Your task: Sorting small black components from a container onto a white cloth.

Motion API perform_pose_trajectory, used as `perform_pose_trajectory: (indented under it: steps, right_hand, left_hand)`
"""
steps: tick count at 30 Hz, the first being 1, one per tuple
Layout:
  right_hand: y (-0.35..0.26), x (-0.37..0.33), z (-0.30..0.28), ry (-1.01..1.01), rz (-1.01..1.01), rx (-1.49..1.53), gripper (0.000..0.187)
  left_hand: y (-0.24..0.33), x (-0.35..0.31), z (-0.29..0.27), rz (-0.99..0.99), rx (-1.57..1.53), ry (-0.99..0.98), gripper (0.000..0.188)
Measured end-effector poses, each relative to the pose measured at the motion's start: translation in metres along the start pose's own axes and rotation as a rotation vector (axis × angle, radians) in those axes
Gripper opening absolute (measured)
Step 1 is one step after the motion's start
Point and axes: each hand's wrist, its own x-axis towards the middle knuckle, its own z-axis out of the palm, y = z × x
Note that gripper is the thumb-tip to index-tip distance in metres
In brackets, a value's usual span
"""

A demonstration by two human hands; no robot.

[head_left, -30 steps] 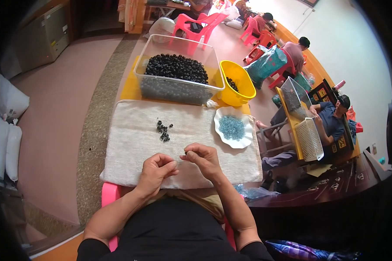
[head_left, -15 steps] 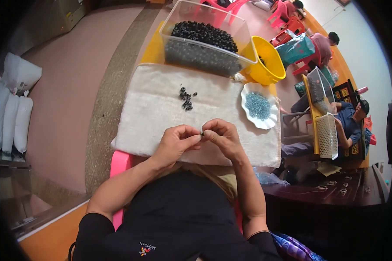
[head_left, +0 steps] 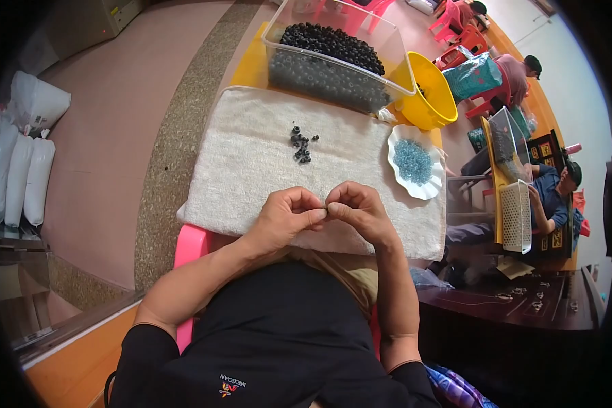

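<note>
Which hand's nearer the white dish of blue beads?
Right. The right hand is left of the white dish and nearer the person's body; the left hand is farther left.

- At far left, leaning close together: white sacks (head_left: 18,182)
- Running across the pink floor (head_left: 105,156): a speckled strip (head_left: 166,183)
- At right: a white holed basket (head_left: 515,219), near a person (head_left: 549,189) in blue
- Farther up: a teal bag (head_left: 474,76) near a red chair (head_left: 466,42)

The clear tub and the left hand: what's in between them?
A little pile of black pieces lies on the white cloth between the left hand and the tub; the head view shows it.
</note>
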Motion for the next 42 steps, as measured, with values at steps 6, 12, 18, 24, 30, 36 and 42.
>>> perform_pose_trajectory:
  steps: [6, 12, 18, 24, 30, 36, 42]
  right_hand:
    - [0.005, 0.002, -0.003, 0.022, -0.013, -0.066, 0.01]
    - [0.007, 0.002, 0.006, 0.155, -0.076, -0.136, 0.009]
    - [0.012, 0.002, 0.012, 0.239, -0.132, -0.186, 0.008]
    - [0.026, -0.002, 0.028, 0.459, -0.308, -0.445, 0.008]
    - [0.023, -0.006, 0.035, 0.466, -0.7, -0.893, 0.025]
    - [0.013, -0.01, 0.044, 0.45, -0.807, -1.046, 0.039]
    - [0.019, -0.003, 0.048, 0.491, -0.883, -1.113, 0.039]
  left_hand:
    - [0.0, 0.001, 0.001, -0.001, 0.016, -0.001, 0.008]
    - [-0.001, 0.0, 0.002, 0.02, 0.006, 0.051, 0.007]
    - [-0.005, 0.001, 0.0, 0.055, 0.016, 0.08, 0.01]
    - [-0.007, 0.002, 0.001, 0.061, -0.027, 0.14, 0.009]
    - [-0.003, 0.002, 0.003, 0.07, -0.092, 0.152, 0.009]
    - [-0.003, 0.001, 0.006, 0.071, -0.098, 0.177, 0.008]
    - [-0.007, 0.0, 0.002, 0.081, -0.084, 0.19, 0.009]
